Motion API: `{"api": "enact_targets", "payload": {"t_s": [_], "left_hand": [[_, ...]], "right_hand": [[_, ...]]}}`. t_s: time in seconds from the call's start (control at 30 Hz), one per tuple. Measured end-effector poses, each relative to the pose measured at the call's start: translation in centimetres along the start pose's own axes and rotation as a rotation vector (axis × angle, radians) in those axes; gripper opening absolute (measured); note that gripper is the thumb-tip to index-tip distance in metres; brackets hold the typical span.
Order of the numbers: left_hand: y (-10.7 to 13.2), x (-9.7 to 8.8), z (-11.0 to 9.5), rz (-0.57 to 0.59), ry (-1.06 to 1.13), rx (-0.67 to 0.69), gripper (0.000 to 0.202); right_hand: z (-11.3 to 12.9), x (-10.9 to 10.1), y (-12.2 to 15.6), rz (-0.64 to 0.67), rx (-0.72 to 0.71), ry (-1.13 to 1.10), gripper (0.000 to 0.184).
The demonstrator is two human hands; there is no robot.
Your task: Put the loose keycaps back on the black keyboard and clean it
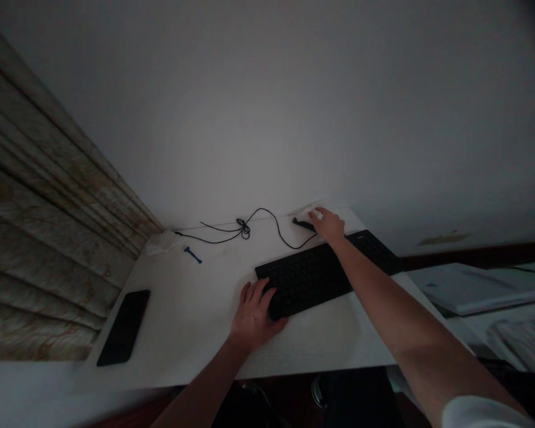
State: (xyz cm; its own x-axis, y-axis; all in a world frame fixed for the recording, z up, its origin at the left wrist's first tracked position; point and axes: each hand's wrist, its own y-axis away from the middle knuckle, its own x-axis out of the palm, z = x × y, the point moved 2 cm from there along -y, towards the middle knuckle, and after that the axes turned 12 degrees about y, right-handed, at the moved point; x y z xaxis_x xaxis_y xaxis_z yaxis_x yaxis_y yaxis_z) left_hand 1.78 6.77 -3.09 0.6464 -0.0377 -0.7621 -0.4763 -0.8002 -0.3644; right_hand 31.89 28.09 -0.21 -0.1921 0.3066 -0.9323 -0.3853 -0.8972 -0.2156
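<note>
My left hand [252, 318] rests on the left end of a black keyboard [312, 273], fingers over the keys and thumb along the front edge. My right hand [329, 224] is beyond the keyboard's rear edge, fingers loosely bent and apart. Just beneath it, partly hidden, lies a slim black tool [304, 224] with a wider tip; its exact kind is unclear. My right forearm crosses above the keyboard and hides part of its keys. From behind the keyboard, a thin black cable [276, 224] runs left into a tied bundle [243, 228].
A small blue tool [192, 255] lies on the white table [182, 321], with a clear plastic bag [160, 242] at the back left corner. A black phone [123, 327] lies near the left edge. Curtain [49, 238] hangs left; a wall stands behind. White boxes [477, 288] sit to the right.
</note>
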Motion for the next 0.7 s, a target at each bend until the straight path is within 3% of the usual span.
{"api": "enact_targets", "payload": {"t_s": [0.17,0.3,0.4,0.5,0.63,0.7], "left_hand": [[0.1,-0.3,-0.1,-0.029,-0.01,-0.01,0.056],[0.4,-0.2,-0.2,-0.059,-0.005,-0.004,0.05],[0.6,-0.1,-0.3,-0.053,-0.016,0.013,0.048],[0.9,-0.2,-0.4,-0.056,-0.017,0.019,0.045],[1.0,-0.4,-0.3,-0.079,-0.004,0.003,0.044],[1.0,-0.4,-0.3,-0.084,-0.005,-0.012,0.043]], "right_hand": [[-7.2,-2.8,6.7,-0.221,-0.03,-0.115,0.043],[-11.1,-3.0,12.0,-0.213,-0.082,-0.196,0.039],[-10.6,-3.2,12.9,-0.196,-0.189,-0.181,0.049],[-8.4,-3.3,11.3,-0.12,-0.265,-0.002,0.06],[-5.7,-3.1,7.9,0.13,-0.302,0.132,0.031],[-5.0,-3.0,6.1,0.179,-0.287,0.111,0.022]]}}
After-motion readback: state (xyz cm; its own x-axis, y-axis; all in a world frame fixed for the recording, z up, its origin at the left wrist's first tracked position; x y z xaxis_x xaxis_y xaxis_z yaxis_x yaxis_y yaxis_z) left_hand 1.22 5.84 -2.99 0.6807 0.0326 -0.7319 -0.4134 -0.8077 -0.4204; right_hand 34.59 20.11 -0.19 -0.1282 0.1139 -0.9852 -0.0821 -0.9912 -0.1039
